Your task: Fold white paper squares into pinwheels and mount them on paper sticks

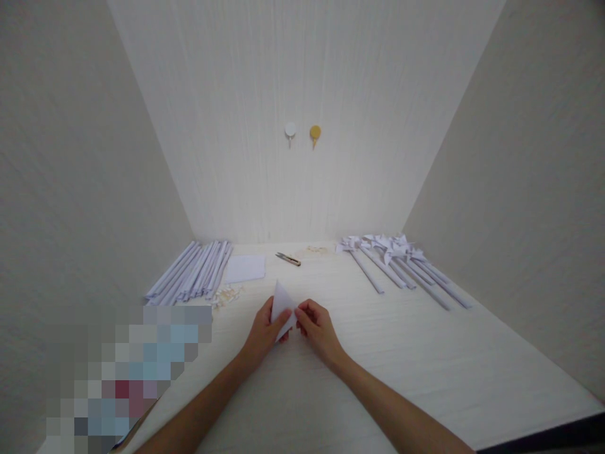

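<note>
A small white paper folded into a triangle (282, 301) stands between my two hands at the middle of the pale table (425, 366). My left hand (265, 333) pinches its left and lower edge. My right hand (316, 326) pinches its right corner with closed fingers. The paper's tip points up and away from me.
A bundle of rolled white paper sticks (193, 272) lies at the back left, with small wooden bits (227, 296) and a stack of white sheets (246, 268) beside it. Small snips (288, 258) lie at the back. Finished paper pinwheels on sticks (401, 261) lie at the back right. Walls enclose three sides.
</note>
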Motion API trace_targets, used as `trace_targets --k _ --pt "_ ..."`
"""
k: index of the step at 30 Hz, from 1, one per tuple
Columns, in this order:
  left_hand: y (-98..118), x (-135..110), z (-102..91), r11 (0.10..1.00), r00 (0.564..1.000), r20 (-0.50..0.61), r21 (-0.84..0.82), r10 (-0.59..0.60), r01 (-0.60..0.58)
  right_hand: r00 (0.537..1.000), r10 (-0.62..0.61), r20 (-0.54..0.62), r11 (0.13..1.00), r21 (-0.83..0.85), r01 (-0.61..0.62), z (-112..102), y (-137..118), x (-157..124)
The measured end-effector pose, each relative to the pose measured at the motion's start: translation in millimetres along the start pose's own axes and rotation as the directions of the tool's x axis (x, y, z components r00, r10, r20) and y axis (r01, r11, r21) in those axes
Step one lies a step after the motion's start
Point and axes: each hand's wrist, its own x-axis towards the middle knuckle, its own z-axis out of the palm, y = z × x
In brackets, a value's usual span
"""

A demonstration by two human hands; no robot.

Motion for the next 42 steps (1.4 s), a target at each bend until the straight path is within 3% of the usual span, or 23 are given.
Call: trace_targets --k 9,24,42 --pt "-2.0 0.3 -0.3 1.000 0.999 0.042 0.002 0.014 -0.014 0.993 -0.063 -0.100 0.990 -0.135 0.049 -2.7 -4.6 -3.2" --pt "-1.5 -0.3 -1.6 0.990 1.000 0.025 0.140 -0.002 -0.001 0.995 -0.068 -0.078 0.991 -0.118 0.059 -2.5 -4.6 -2.7" --pt "0.7 -0.8 -1.2 0.992 1.000 0.031 0.123 0.002 -0.006 0.994 -0.089 -0.062 0.987 -0.139 0.080 -4.4 -1.4 -3.7"
